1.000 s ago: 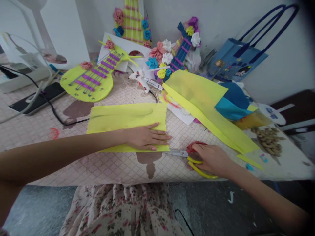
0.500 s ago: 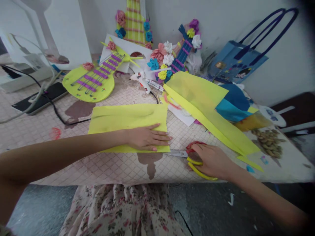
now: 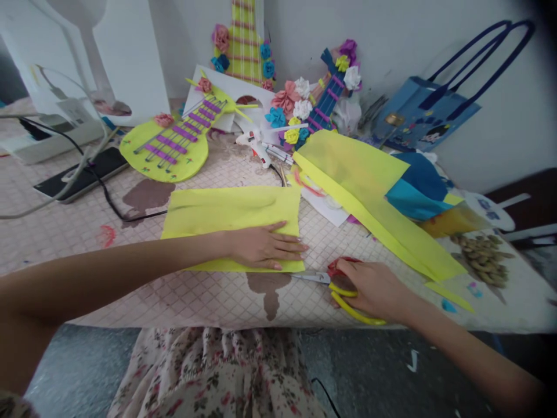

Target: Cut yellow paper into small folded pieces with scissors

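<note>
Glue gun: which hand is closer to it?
Left. The left hand is on the yellow sheet, straight in front of the glue gun; the right hand, with the scissors, is farther away, to the front right.

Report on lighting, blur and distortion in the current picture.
Head view, middle: soft, dull light, no strong glare on the yellow sheet, scissors fairly legible; head view, right side: brown pile looks smeared, upper corner black; head view, lower right: right forearm blurs toward its elbow end; head view overall: wide-angle stretch near the borders.
</note>
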Demonstrator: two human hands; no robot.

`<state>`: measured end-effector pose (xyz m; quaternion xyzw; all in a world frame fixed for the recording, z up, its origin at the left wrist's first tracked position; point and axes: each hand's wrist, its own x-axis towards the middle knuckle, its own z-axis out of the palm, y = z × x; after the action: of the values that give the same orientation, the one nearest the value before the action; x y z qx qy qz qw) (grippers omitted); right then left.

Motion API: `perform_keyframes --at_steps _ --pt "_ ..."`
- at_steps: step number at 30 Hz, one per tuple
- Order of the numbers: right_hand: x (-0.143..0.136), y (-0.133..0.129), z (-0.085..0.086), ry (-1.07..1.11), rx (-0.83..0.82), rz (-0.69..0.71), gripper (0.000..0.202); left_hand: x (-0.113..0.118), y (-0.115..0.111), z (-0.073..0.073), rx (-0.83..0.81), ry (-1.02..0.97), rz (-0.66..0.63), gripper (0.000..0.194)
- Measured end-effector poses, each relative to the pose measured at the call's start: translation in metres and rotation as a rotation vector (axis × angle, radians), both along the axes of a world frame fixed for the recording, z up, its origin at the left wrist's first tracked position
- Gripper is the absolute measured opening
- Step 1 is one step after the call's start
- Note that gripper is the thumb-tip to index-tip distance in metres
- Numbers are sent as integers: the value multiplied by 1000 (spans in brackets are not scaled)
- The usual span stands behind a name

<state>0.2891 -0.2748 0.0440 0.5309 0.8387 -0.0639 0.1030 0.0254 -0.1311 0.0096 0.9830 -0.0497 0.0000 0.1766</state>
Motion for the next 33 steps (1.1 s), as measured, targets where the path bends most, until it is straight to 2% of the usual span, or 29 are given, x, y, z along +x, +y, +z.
perform_keyframes --at_steps 5,12,22,29,33 --pt "4 -4 -6 -11 36 11 33 0 -1 2 13 12 -1 52" --pt "-2 -3 0 6 61 -17 36 -2 0 2 -8 9 0 51" --pt "-14 4 -1 27 60 21 35 -2 0 1 -32 2 -1 51" --pt "-7 1 -8 -13 52 50 29 -2 0 0 -54 -9 2 51" --pt "-10 0 -5 26 70 44 27 -2 0 0 -71 -47 -4 51"
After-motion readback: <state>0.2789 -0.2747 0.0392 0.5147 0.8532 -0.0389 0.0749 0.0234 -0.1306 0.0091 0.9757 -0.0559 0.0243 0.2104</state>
